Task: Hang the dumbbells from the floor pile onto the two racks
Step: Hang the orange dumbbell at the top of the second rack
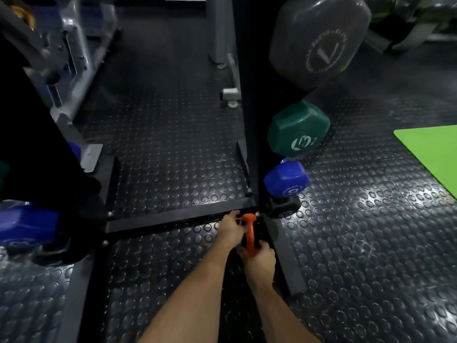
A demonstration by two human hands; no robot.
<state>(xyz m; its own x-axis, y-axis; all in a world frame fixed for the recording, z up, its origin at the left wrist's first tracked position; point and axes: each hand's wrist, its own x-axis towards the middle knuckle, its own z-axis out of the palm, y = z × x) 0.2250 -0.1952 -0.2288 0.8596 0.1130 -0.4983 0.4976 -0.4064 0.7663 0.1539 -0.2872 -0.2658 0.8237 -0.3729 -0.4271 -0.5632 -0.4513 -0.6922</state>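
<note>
- The person is holding an orange dumbbell (249, 237) with both hands, low down at the foot of the right rack (247, 134), which is the black upright post in the middle of the view.
- The left hand (231, 225) is curling its fingers round the far end of the orange dumbbell, just beside the base of the right rack. I think it is steering this end toward a low holder there.
- The right hand (259, 259) is gripping the near end of the same dumbbell, a little further from the post. It seems to be carrying the weight while the other hand is guiding.
- The holder itself is too dark to see, so I cannot tell if the dumbbell is already resting on it.
- Above this place on the right rack, a blue dumbbell (286, 180), a green dumbbell (298, 128) and a big grey dumbbell (319, 38) are already hanging, one over another. The heavier ones are sitting higher, so the lowest place is probably left for the small orange one.
- To the left of the right rack, the left rack (37, 149) is standing at the edge of the view, with another blue dumbbell (27, 224) hanging low on it.
- The floor pile is not visible here.
</note>
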